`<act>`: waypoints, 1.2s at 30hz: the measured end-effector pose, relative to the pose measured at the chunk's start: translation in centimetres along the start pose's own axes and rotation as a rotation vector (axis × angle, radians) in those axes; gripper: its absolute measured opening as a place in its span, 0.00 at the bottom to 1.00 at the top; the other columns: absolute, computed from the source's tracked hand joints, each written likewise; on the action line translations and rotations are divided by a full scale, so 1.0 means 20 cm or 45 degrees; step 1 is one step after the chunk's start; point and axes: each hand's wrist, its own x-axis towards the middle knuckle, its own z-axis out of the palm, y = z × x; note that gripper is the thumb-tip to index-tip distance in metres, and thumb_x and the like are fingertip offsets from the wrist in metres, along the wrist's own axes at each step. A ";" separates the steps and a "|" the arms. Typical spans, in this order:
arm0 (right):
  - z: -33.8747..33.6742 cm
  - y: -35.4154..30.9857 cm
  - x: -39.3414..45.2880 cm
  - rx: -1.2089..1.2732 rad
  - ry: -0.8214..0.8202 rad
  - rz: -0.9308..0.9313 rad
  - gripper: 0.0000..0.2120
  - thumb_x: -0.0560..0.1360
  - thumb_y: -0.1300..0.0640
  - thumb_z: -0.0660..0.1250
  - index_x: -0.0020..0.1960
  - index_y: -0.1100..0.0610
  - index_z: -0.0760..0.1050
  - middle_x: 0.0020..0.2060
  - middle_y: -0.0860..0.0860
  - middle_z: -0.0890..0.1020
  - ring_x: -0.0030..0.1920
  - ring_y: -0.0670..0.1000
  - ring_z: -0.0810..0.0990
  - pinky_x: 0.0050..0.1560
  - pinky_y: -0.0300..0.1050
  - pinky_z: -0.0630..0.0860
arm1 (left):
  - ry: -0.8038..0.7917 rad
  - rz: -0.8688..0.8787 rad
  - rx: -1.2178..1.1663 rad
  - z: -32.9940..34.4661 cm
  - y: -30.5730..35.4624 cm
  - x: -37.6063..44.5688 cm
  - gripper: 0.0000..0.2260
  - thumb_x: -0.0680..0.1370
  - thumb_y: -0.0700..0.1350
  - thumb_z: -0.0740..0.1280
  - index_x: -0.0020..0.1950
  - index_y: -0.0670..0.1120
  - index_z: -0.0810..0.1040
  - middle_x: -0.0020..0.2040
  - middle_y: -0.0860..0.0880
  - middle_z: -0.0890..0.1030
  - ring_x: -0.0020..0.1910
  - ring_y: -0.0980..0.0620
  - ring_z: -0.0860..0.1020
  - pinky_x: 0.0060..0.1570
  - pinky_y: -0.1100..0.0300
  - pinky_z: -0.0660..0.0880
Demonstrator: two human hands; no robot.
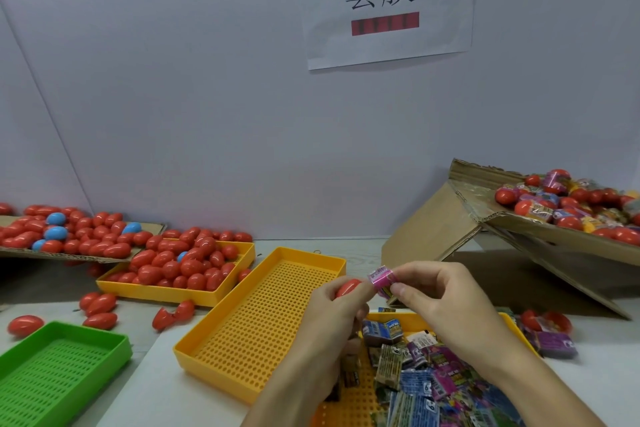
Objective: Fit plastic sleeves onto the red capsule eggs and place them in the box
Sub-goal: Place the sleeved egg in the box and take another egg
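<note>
Left hand [337, 302] grip holds a red capsule egg [347, 287]; right hand [429, 291] grip pinches a pink sleeve [381, 279] at the egg's 3 o'clock tip. Box [540, 236] sits at 2 o'clock.

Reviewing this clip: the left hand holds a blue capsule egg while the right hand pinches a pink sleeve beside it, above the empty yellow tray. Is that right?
Not quite: the head view shows the egg in the left hand is red, not blue. The rest stands: the right hand pinches the pink sleeve beside it, above the empty yellow tray.
</note>
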 end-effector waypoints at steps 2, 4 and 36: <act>0.00 -0.01 0.00 -0.010 -0.049 0.004 0.12 0.78 0.63 0.67 0.46 0.48 0.86 0.42 0.45 0.87 0.48 0.43 0.84 0.51 0.37 0.79 | 0.020 0.027 -0.020 0.00 0.00 0.00 0.05 0.76 0.47 0.72 0.48 0.46 0.84 0.30 0.51 0.70 0.27 0.57 0.66 0.24 0.65 0.62; 0.00 -0.01 0.00 -0.007 -0.082 0.008 0.12 0.78 0.63 0.68 0.45 0.48 0.86 0.42 0.44 0.87 0.48 0.42 0.84 0.49 0.34 0.78 | 0.084 0.074 0.001 0.00 0.00 0.00 0.03 0.76 0.45 0.72 0.45 0.48 0.85 0.31 0.51 0.71 0.28 0.56 0.68 0.24 0.65 0.64; 0.00 0.07 0.02 0.028 0.261 -0.006 0.05 0.76 0.55 0.70 0.48 0.49 0.84 0.41 0.42 0.86 0.44 0.40 0.83 0.38 0.33 0.77 | -0.087 0.257 0.040 0.04 -0.01 0.00 0.05 0.80 0.44 0.68 0.54 0.45 0.80 0.45 0.45 0.82 0.35 0.50 0.79 0.28 0.59 0.75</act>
